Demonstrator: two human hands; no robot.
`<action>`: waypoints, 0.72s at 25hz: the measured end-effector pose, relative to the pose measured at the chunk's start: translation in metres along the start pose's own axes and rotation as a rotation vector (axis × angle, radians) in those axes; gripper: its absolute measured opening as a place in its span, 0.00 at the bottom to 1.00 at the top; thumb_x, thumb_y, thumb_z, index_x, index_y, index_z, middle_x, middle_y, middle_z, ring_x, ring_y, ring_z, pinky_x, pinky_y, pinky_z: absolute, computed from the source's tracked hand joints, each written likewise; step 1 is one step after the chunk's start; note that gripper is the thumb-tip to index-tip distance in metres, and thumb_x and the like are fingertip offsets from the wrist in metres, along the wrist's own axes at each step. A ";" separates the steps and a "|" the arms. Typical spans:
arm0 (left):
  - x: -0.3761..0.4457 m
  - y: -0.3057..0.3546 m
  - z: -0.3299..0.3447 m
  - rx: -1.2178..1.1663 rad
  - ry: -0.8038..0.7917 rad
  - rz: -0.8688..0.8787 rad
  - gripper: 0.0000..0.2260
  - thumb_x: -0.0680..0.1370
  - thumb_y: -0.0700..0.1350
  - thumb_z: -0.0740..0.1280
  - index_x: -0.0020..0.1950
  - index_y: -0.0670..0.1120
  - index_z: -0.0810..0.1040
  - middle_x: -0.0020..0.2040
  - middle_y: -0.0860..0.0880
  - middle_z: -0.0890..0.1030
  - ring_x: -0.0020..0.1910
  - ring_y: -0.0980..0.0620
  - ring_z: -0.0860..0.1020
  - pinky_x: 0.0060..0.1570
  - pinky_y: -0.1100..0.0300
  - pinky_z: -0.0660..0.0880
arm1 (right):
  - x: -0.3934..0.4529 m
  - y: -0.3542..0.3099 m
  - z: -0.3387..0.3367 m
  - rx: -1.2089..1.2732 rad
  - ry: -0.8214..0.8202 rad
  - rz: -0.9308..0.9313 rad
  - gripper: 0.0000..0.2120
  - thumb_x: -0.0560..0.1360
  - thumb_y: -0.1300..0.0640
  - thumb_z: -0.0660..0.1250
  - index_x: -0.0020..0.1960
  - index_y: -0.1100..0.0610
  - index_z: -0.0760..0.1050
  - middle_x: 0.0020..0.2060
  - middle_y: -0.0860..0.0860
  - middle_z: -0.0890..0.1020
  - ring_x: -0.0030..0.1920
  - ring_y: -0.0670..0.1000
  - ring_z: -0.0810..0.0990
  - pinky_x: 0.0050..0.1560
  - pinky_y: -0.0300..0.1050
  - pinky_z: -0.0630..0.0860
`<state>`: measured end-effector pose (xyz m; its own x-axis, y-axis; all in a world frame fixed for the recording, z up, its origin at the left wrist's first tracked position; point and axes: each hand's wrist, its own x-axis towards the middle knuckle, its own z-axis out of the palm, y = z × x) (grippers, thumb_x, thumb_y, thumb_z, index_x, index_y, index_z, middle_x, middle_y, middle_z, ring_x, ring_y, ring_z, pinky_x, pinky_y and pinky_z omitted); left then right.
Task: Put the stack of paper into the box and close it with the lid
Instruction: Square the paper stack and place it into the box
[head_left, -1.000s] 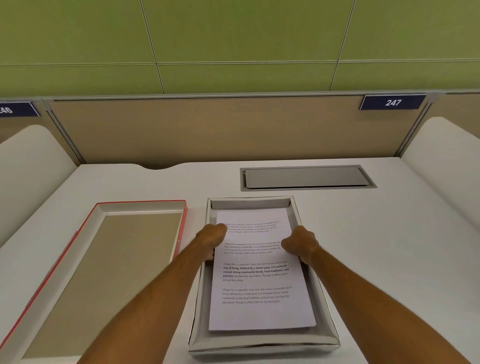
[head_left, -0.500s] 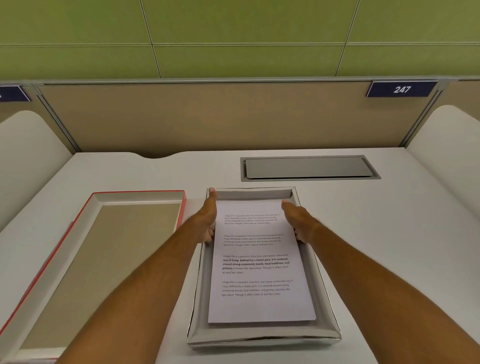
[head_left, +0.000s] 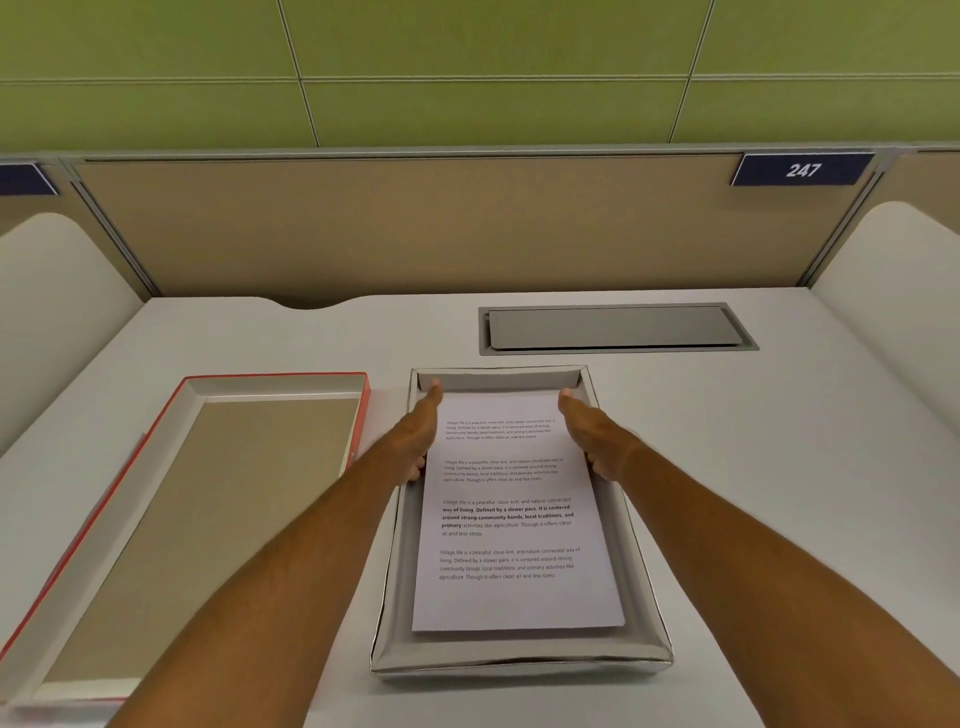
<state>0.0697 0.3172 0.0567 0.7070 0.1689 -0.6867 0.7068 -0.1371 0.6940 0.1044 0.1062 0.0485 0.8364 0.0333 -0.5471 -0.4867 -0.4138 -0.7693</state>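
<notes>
The stack of paper, white with printed text, lies flat inside the shallow silver-grey box in the middle of the desk. My left hand rests edge-on along the stack's left side, fingers stretched toward the box's far wall. My right hand does the same along the right side. Both hands hold nothing. The lid, red outside and brown inside, lies upside down on the desk to the left of the box.
A grey cable hatch is set into the white desk behind the box. A beige partition with a "247" label closes the back. White curved side panels stand left and right.
Both hands slid from the middle of the stack's sides toward the box's far end and their fingers straightened. The view has shifted slightly.
</notes>
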 end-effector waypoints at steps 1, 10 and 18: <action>-0.002 -0.005 0.004 0.090 0.033 0.043 0.39 0.75 0.71 0.49 0.76 0.44 0.61 0.77 0.39 0.62 0.74 0.37 0.62 0.73 0.41 0.57 | -0.004 0.001 0.001 -0.046 -0.003 -0.021 0.36 0.81 0.37 0.48 0.76 0.63 0.61 0.75 0.62 0.66 0.74 0.63 0.66 0.74 0.58 0.63; -0.054 -0.086 0.029 0.683 0.028 0.249 0.62 0.64 0.52 0.80 0.78 0.46 0.32 0.73 0.41 0.68 0.64 0.43 0.75 0.60 0.52 0.77 | -0.075 0.054 0.011 -0.543 -0.186 -0.150 0.52 0.68 0.50 0.78 0.78 0.61 0.47 0.71 0.57 0.72 0.67 0.59 0.75 0.64 0.50 0.75; -0.080 -0.120 0.041 0.926 0.037 0.238 0.58 0.70 0.44 0.75 0.75 0.53 0.27 0.78 0.41 0.53 0.76 0.41 0.60 0.69 0.49 0.66 | -0.107 0.085 0.015 -0.947 -0.269 -0.112 0.63 0.69 0.52 0.77 0.77 0.52 0.26 0.77 0.62 0.50 0.76 0.62 0.60 0.73 0.55 0.65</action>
<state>-0.0704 0.2800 0.0194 0.8445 0.0656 -0.5315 0.2937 -0.8867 0.3571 -0.0303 0.0808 0.0366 0.7229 0.2738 -0.6344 0.0923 -0.9482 -0.3041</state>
